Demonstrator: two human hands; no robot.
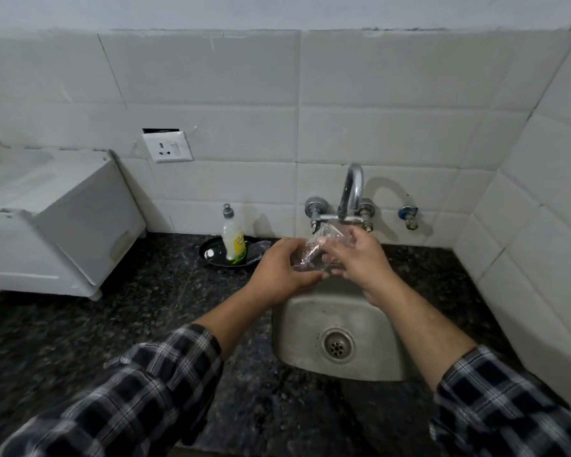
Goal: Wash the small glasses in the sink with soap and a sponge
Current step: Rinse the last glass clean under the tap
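Note:
Two small clear glasses are held above the back of the steel sink (297, 341), just under the chrome tap (351, 192). My left hand (282, 268) grips one small glass (305, 258) from the left. My right hand (360, 255) grips another small glass (330, 232) from the right, tilted toward the tap's spout. The two glasses touch or overlap between my hands. A soap bottle (233, 240) with yellow-green liquid stands on a dark dish (211, 255) left of the sink. No sponge is visible.
A dark speckled stone counter (112, 324) surrounds the sink. A white appliance (53, 219) sits at the left on the counter. A wall socket (168, 147) and a side valve (409, 216) are on the white tiled wall. The sink's drain (338, 344) lies bare.

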